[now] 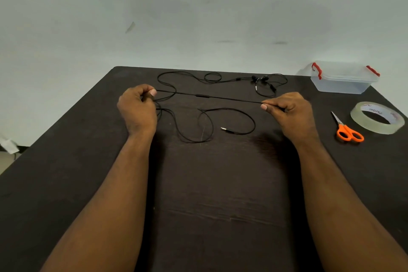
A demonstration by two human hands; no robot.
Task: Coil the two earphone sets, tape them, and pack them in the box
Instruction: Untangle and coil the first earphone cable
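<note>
A black earphone cable [203,96] runs taut between my two hands above the dark table [220,183]. My left hand [138,108] pinches one end, my right hand [291,112] pinches the other. The rest of this cable loops loosely on the table below, ending in a metal jack plug [224,128]. A second black earphone set [260,80] lies uncoiled near the far edge, its earbuds together. A clear plastic box [344,79] with red latches stands at the far right, lid on. A roll of clear tape [377,118] lies at the right edge.
Orange-handled scissors [347,130] lie closed just left of the tape roll. A pale wall rises behind the table's far edge. Floor shows past the table's left edge.
</note>
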